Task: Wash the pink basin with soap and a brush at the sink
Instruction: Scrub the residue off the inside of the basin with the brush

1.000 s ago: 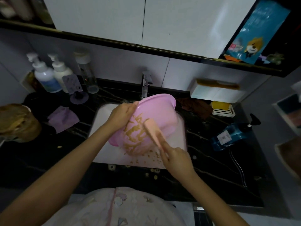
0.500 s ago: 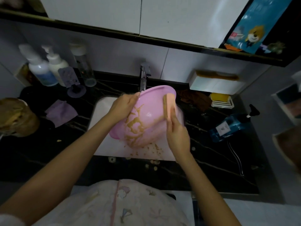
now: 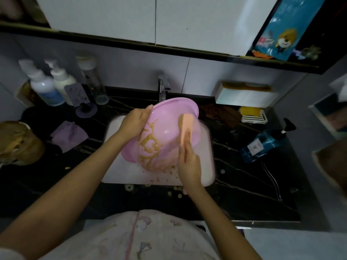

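Observation:
The pink basin (image 3: pixel 165 126) is tilted over the white sink (image 3: pixel 112 139), its outer side facing me and smeared with brown streaks of dirt. My left hand (image 3: pixel 136 120) grips its upper left rim. My right hand (image 3: pixel 188 162) holds a peach-coloured brush (image 3: pixel 185 122) and presses it against the basin's right side. Brown crumbs lie in the sink below the basin. The faucet (image 3: pixel 163 89) stands just behind the basin's rim.
Pump bottles (image 3: pixel 43 85) and a clear bottle stand at the back left. A purple cloth (image 3: pixel 69 135) lies left of the sink. A yellow soap in a white dish (image 3: pixel 252 114) and a blue pump bottle (image 3: pixel 262 145) are on the black counter to the right.
My right hand swept the brush from the basin's lower middle up to its right rim, then slid it a little back down. My left hand kept its hold on the rim.

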{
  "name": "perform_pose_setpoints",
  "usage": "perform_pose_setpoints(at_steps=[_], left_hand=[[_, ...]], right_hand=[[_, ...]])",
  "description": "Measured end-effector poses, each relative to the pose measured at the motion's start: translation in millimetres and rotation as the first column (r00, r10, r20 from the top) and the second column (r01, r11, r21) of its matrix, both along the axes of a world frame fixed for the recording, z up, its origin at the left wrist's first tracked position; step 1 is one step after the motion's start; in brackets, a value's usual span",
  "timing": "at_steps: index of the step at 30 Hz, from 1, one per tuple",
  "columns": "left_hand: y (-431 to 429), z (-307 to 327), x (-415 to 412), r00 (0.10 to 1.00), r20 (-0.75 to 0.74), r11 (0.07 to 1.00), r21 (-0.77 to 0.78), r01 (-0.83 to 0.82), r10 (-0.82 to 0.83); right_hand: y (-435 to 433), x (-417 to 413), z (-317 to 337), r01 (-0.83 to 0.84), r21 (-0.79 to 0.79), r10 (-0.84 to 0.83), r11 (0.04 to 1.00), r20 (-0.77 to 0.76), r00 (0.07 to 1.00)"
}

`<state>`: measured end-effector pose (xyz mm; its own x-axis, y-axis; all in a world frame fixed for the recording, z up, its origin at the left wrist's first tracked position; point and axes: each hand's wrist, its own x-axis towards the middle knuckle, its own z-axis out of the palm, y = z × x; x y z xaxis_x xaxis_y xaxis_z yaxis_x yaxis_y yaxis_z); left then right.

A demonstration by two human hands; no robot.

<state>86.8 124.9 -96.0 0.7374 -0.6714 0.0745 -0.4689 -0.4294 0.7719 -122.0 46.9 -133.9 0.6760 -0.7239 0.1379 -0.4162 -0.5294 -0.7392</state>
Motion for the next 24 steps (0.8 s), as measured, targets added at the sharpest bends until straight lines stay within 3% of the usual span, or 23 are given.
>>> perform_pose_setpoints(at_steps=[2, 3, 5, 7, 12, 13, 16, 21, 22, 24], left_hand=[[4, -3, 5, 1.0, -0.029, 0.999, -0.03, -0.012, 0.011], [4, -3, 6, 0.999, -0.031, 0.999, -0.043, -0.019, 0.018], [3, -1, 6, 0.999, -0.024, 0.998, -0.055, -0.022, 0.021], [1, -2, 4, 1.0, -0.028, 0.998, -0.058, -0.01, 0.009], [5, 1, 9, 0.999, -0.009, 0.999, -0.005, -0.047, 0.047], [5, 2, 7, 0.999, -0.006, 0.999, 0.002, -0.046, 0.046], [2, 1, 1, 1.0, 0.0, 0.999, -0.037, -0.013, 0.013], [4, -2, -1, 1.0, 0.012, 0.999, -0.04, -0.022, 0.023], [4, -1, -2, 1.0, 0.019, 0.999, -0.035, -0.021, 0.021], [3, -2, -6, 1.0, 0.021, 1.0, -0.022, -0.018, 0.019]], right_hand=[[14, -21, -16, -0.128, -0.061, 0.126, 0.99, -0.042, 0.991], [7, -25, -25, -0.1, -0.06, 0.097, 0.993, -0.041, 0.994], [-17, -12, -25, 0.117, 0.1, -0.122, 0.988, 0.053, 0.991], [-36, 11, -9, 0.225, 0.347, -0.292, 0.91, 0.154, 0.944], [10, 18, 0, 0.14, 0.448, -0.264, 0.883, 0.228, 0.937], [13, 13, -8, 0.18, 0.494, -0.315, 0.85, 0.205, 0.927], [0, 20, -22, 0.342, 0.706, -0.544, 0.62, 0.074, 0.836], [33, 37, 1, 0.193, 0.778, -0.468, 0.598, 0.144, 0.872], [31, 40, -5, 0.195, 0.8, -0.475, 0.567, 0.124, 0.871], [19, 42, -12, 0.244, 0.878, -0.519, 0.412, 0.007, 0.855]])
